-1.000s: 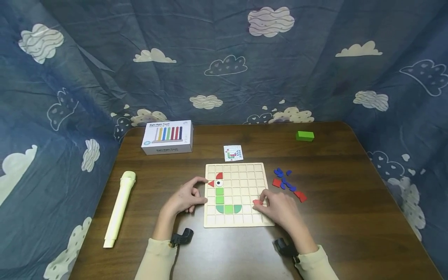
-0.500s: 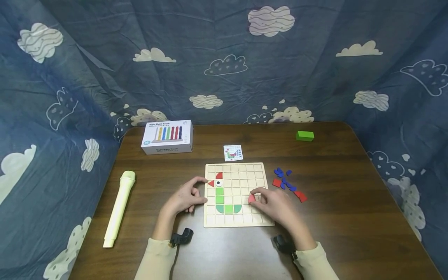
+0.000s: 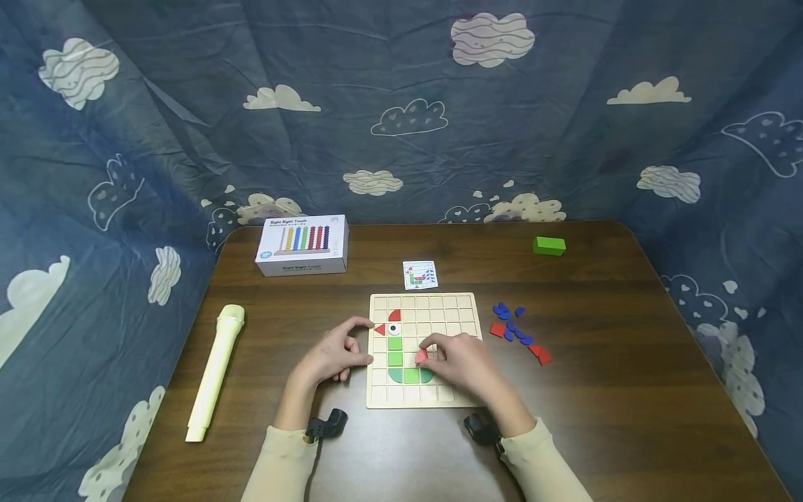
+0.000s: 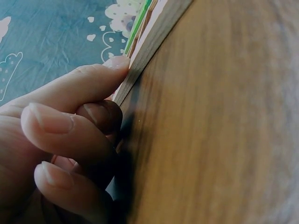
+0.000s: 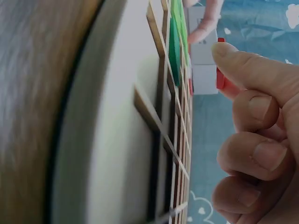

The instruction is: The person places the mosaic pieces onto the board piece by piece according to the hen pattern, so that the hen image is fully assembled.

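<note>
A square wooden grid board (image 3: 448, 315) lies mid-table. On its left side are a red quarter-round (image 3: 394, 316), a red triangle (image 3: 380, 329), an eye tile (image 3: 394, 328), light green squares (image 3: 394, 343) and darker green rounded pieces (image 3: 395, 376). The left hand (image 3: 334, 354) rests at the board's left edge, index finger and thumb spread, their tips touching the rim; its other fingers are bent. The right hand (image 3: 463, 361) pinches a red game piece (image 3: 421, 356) between thumb and index finger over the lower middle of the board. In the right wrist view that piece (image 5: 220, 70) shows edge-on above the grid.
Right of the board lie several blue pieces (image 3: 509, 325) and red pieces (image 3: 539, 354). A printed pattern card (image 3: 419, 275) sits behind the board. Farther out are a white toy box (image 3: 302, 245), a green block (image 3: 548, 246) and a cream microphone-shaped tube (image 3: 215, 373).
The right hand has carried the red piece leftward across the board, from its right side to near the green pieces. The left hand stays at the board's left edge.
</note>
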Motion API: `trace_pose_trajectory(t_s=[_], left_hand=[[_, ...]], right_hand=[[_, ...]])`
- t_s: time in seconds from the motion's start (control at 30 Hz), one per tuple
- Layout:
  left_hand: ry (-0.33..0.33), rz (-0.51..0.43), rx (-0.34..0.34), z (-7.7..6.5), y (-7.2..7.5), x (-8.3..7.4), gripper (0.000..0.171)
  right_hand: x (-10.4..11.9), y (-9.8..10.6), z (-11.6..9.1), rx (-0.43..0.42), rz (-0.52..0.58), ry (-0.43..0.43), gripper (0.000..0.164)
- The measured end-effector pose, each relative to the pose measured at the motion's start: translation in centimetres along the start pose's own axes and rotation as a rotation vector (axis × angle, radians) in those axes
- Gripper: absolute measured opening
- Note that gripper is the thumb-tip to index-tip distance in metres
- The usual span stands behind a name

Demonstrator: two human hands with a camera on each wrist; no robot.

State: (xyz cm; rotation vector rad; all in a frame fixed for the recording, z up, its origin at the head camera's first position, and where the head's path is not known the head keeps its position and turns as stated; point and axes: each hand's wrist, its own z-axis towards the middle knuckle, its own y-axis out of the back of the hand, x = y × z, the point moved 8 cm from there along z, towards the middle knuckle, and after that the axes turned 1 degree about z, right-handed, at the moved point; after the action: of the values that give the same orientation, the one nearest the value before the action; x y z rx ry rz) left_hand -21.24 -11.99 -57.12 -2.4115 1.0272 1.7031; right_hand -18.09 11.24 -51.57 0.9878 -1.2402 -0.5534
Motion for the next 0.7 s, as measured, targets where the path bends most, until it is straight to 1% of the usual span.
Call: trace_pose_trajectory(t_s=[0.17,0.27,0.57,0.7], left_hand=[[0.000,0.004,-0.001,0.1,0.0,0.1,0.062],[0.004,0.005,-0.003,0.1,0.0,0.1,0.062],[0.004,0.008,-0.009,0.2,0.1,0.0,0.061],[0.005,0.002,-0.006,0.2,0.0,0.1,0.060]], right_hand=[[0.4,-1.1,0.4,0.022,0.004,0.012,0.019],[0.7,-1.5,0.6,0.041,-0.012,0.022,0.018],[1.0,-1.7,1.2,0.071,-0.049,0.048,0.018],[0.9,-2.0,1.3,0.106,-0.059,0.057,0.021]])
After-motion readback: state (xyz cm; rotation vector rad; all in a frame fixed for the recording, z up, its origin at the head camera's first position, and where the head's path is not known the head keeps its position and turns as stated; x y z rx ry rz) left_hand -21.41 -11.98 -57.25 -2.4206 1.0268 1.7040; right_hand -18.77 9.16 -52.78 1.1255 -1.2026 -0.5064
